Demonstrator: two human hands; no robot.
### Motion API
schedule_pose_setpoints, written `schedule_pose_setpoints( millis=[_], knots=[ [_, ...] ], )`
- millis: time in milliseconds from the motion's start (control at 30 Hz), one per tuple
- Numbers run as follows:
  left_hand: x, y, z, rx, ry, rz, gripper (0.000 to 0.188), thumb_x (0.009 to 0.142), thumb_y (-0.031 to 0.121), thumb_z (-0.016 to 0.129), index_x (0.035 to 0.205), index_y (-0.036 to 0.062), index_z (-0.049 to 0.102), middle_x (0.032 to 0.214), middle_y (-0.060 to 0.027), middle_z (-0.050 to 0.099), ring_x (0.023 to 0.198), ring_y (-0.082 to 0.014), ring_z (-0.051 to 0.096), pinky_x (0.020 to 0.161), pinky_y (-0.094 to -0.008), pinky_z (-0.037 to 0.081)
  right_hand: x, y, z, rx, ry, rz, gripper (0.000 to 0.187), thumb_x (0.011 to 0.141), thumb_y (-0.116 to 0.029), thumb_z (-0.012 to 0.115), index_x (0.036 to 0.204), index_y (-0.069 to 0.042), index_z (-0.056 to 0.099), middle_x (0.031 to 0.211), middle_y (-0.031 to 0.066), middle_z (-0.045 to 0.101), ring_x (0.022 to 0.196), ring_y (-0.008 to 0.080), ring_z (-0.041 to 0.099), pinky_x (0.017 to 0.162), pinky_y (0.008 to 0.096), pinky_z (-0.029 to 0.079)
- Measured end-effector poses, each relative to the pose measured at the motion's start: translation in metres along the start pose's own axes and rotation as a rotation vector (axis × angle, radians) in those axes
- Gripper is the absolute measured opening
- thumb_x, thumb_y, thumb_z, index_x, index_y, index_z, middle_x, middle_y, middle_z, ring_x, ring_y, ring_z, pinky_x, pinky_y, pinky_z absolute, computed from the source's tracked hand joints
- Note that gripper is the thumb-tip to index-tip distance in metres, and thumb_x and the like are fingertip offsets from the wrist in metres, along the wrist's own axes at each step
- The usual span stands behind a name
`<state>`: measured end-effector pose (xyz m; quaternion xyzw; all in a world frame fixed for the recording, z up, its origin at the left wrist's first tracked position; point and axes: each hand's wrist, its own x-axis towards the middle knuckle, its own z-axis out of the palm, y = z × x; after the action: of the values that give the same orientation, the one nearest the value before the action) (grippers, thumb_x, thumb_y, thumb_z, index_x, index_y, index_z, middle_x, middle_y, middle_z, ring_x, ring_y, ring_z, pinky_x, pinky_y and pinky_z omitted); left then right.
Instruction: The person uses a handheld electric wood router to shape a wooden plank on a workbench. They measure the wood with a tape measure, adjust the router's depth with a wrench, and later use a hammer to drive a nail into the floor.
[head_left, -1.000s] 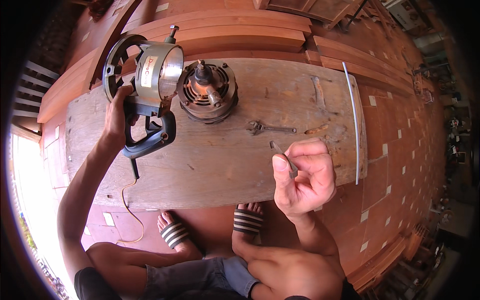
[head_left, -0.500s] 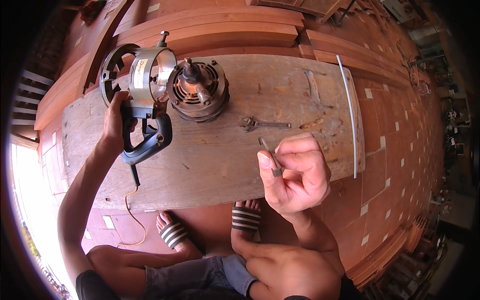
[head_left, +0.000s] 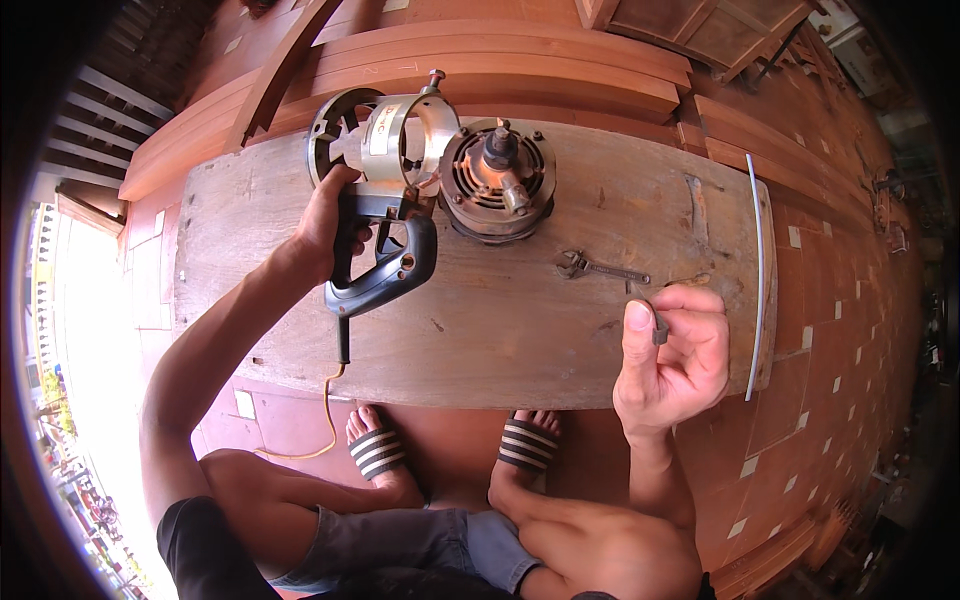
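My left hand [head_left: 322, 220] is wrapped round a power tool housing [head_left: 375, 285], at the top of its black D-shaped handle. The housing's metal ring [head_left: 425, 135] stands up at the far end of the handle. Beside it on the bench sits a round, rusty motor unit [head_left: 497, 195] with a shaft pointing up. My right hand [head_left: 675, 360] is closed in a pinch, thumb against fingers, raised over the bench's right part. Between them is a small dark grey piece [head_left: 660, 330] with a block-like end; the fingers hide part of it.
An adjustable wrench [head_left: 605, 268] lies on the wooden bench [head_left: 480, 330] just beyond my right hand. A thin white tube [head_left: 757, 280] runs along the right end. Long wooden beams [head_left: 500, 70] lie behind the bench. A yellow cord [head_left: 328, 420] hangs from the handle.
The view has swung, so the whole scene sits farther right. In my right fingers the small grey piece has turned, its block-like end now facing the bench's far side. My left hand keeps its grip.
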<state>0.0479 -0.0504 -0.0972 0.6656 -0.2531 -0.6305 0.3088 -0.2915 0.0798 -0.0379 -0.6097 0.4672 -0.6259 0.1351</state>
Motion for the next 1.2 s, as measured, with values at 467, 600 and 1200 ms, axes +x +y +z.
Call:
schedule_pose_setpoints(
  millis=[467,600,1200],
  knots=[
    [0.015,-0.042,-0.002,-0.435,-0.224,-0.172,0.047,0.089,0.056,0.050,0.099,0.0154,0.071,0.076,0.0010,0.066,0.057,-0.0122,0.050,0.051,-0.0284,0.037,-0.001,0.006,0.003,-0.038,-0.001,0.026,0.025,0.089,-0.004,0.085,0.095,-0.002,0.061,0.092,0.0115,0.068,0.075,0.0171,0.058,0.066,0.0283,0.047],
    [0.013,-0.060,0.008,-0.534,-0.216,-0.123,0.050,0.089,0.058,0.052,0.105,0.0147,0.069,0.086,-0.0019,0.068,0.071,-0.0167,0.057,0.063,-0.0325,0.045,-0.002,0.009,0.005,-0.045,0.001,0.041,0.024,0.088,-0.004,0.085,0.095,-0.002,0.061,0.092,0.0114,0.068,0.075,0.0168,0.058,0.067,0.0288,0.047],
    [-0.015,-0.080,-0.002,-0.372,-0.235,-0.189,0.089,0.092,0.079,0.053,0.138,0.0044,0.061,0.128,-0.0090,0.068,0.118,-0.0250,0.061,0.107,-0.0408,0.043,-0.004,0.000,0.028,0.196,-0.067,0.336,0.017,0.097,-0.001,0.075,0.108,0.005,0.064,0.103,0.0145,0.072,0.089,0.0165,0.068,0.084,0.0273,0.055]
  ],
)
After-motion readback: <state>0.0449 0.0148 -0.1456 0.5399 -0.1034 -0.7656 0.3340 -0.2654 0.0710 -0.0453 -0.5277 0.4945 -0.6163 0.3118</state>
